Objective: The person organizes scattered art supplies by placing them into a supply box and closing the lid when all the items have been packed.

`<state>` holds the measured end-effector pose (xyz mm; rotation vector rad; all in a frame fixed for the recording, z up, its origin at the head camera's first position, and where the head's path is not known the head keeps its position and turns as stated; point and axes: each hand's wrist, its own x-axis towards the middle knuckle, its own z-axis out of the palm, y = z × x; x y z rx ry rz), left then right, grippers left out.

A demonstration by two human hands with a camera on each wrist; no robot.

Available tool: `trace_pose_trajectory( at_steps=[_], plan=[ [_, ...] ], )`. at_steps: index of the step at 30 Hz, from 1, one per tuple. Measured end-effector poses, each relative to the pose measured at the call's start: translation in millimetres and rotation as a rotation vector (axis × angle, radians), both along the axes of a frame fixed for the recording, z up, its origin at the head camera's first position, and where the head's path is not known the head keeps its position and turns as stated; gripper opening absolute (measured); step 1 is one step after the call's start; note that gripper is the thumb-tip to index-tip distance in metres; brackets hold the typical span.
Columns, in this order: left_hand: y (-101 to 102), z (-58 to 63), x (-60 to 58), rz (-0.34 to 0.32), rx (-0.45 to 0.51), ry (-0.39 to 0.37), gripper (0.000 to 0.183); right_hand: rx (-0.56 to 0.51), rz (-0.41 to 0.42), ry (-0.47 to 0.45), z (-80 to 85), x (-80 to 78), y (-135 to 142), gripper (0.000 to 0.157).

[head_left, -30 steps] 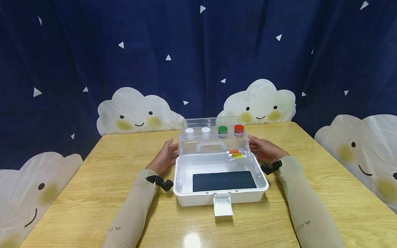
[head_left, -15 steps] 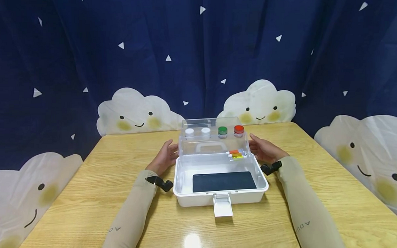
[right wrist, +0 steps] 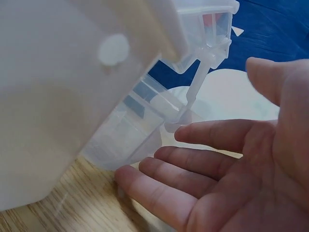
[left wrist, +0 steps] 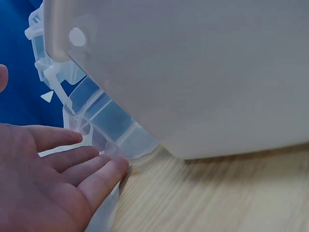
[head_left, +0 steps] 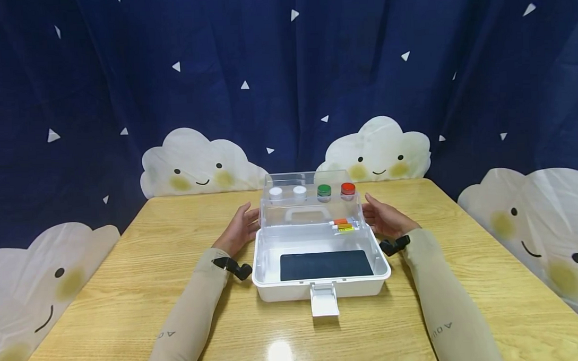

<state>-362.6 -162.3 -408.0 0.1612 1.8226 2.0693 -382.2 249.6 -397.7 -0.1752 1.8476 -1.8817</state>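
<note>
A white storage box [head_left: 283, 292] stands open on the table, its front latch [head_left: 324, 300] hanging down. Its clear lid hangs behind; a clear tray [head_left: 273, 215] is raised above the base. My left hand [head_left: 238, 230] is at the box's back left, palm inward, fingers extended. My right hand [head_left: 389, 219] mirrors it at the back right. In the wrist views, the fingertips of the left hand [left wrist: 63, 179] and right hand [right wrist: 227, 169] lie close to the clear lid [left wrist: 108, 118]; whether they touch it I cannot tell. Neither hand holds anything.
Inside the box lies a flat dark rectangular thing [head_left: 325, 265]. The upper tray holds several jars, including a green-capped jar [head_left: 324, 190] and a red-capped jar [head_left: 347, 189]. Small orange and yellow tubes or markers [head_left: 343, 226] lie below them. A dark blue curtain [head_left: 285, 69] hangs behind the table.
</note>
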Motion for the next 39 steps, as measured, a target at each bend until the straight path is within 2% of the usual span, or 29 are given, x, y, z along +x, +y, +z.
trace_pose_trajectory(
  at_steps=[6, 17, 22, 27, 29, 34, 39],
  plan=[
    [-1, -0.8, -0.4, 0.011, 0.001, 0.007, 0.085, -0.011, -0.008, -0.017, 0.8, -1.0, 0, 0.092],
    [0, -5.2, 0.8, 0.001, 0.083, 0.023, 0.083, -0.027, 0.005, -0.017, 1.3, 2.5, 0, 0.092],
    [1, -4.0, 0.8, 0.029, 0.071, 0.038, 0.081, -0.030, -0.017, 0.008, 0.4, 1.8, 0, 0.081],
    [3, -7.6, 0.5, 0.049, 0.048, 0.090, 0.059, 0.052, -0.031, 0.089, -3.9, 2.7, 1, 0.060],
    [4, -10.6, 0.4, 0.049, 0.032, 0.125, 0.053, 0.075, -0.024, 0.128, -6.0, 3.2, 2, 0.057],
    [3, -15.9, 1.3, 0.032, -0.047, 0.231, 0.053, 0.076, -0.010, 0.176, -9.0, 4.0, 2, 0.055],
    [4, -15.1, 1.5, 0.018, -0.024, 0.294, 0.056, 0.024, -0.017, 0.180, -8.5, 4.3, 2, 0.056]
  ],
)
